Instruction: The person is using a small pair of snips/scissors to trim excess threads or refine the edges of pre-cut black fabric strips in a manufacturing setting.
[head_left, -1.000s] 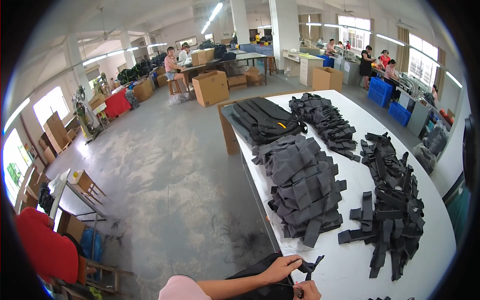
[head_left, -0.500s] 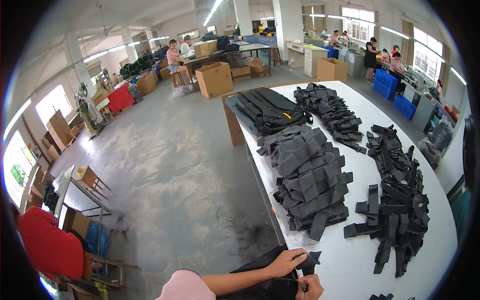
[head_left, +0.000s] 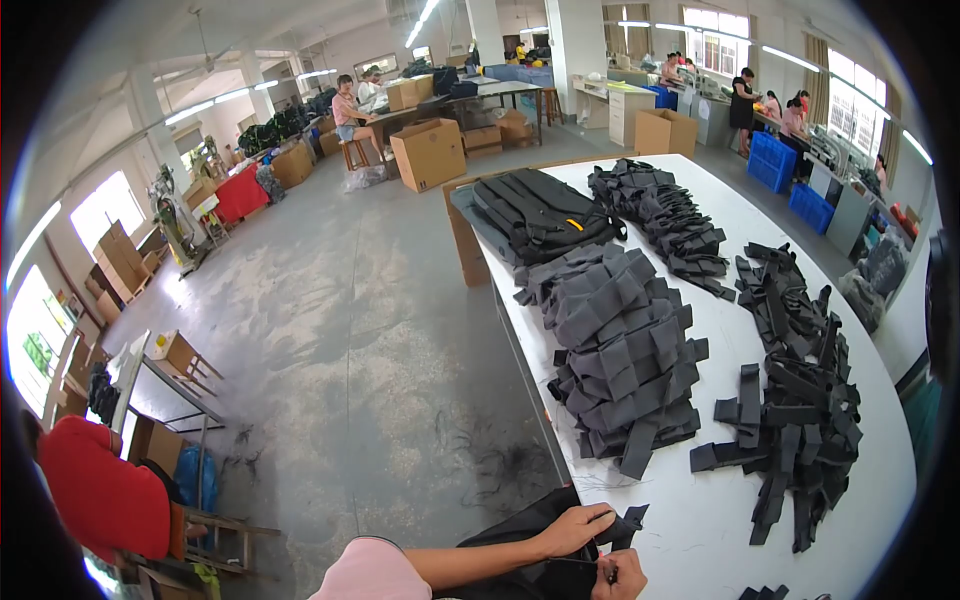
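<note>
At the near edge of the white table (head_left: 660, 520), my left hand (head_left: 578, 530) pinches a short dark grey fabric strip (head_left: 628, 522) between thumb and fingers. Just below it, my right hand (head_left: 622, 576) is closed around something small and dark, mostly hidden by the fingers. A thin dark line, like a thread, runs between the two hands. Black cloth (head_left: 520, 520) lies under my left forearm. Ahead of my hands rises a large heap of folded dark grey fabric strips (head_left: 625, 350).
A looser pile of strips (head_left: 800, 400) covers the table's right side, with another row (head_left: 660, 220) farther back. A black backpack (head_left: 540, 215) lies at the far left corner. Someone in a red shirt (head_left: 100, 485) sits at lower left. Cardboard boxes (head_left: 428, 155) stand beyond.
My hands stay almost in place at the strip, with only a slight shift of the fingers. The view has moved a little.
</note>
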